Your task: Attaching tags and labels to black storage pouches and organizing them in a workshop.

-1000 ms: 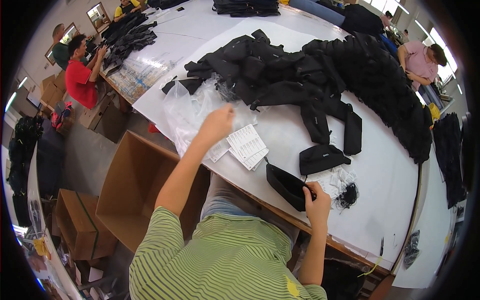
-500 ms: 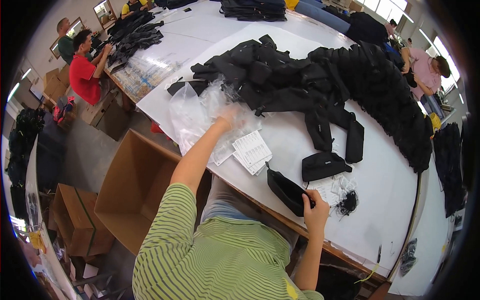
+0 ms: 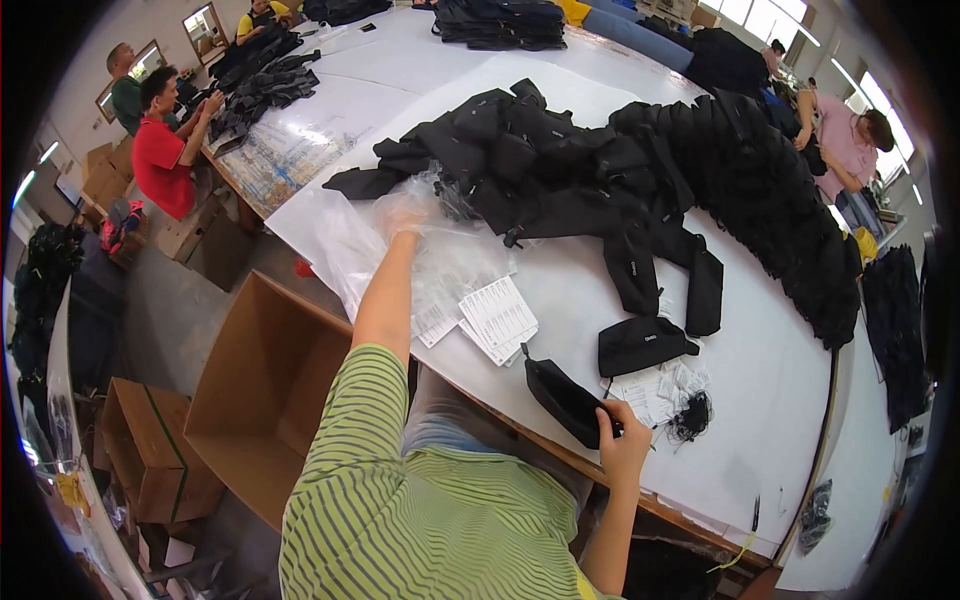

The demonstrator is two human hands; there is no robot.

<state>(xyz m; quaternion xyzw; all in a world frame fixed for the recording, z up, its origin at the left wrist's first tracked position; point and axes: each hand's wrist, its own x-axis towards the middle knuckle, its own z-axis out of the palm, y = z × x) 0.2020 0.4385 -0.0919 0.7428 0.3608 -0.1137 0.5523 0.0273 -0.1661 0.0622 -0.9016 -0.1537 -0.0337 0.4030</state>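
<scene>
My right hand pinches one end of a black zippered pouch at the table's front edge. My left hand reaches in among clear plastic bags; its fingers are blurred and partly covered by the film, so their grip is unclear. White printed cards lie fanned between the bags and the pouch. Just beyond my right hand sits another black pouch, beside white tags and a tangle of black cords. A large heap of black pouches spreads farther back.
An open cardboard box stands left of me, against the table edge. Small thread snips lie near the front right edge. Co-workers stand at the far left, including a person in red, and one in pink at the right.
My left hand has moved left and farther away within the plastic bags, shifting the film with it. My right hand still holds the pouch in nearly the same place.
</scene>
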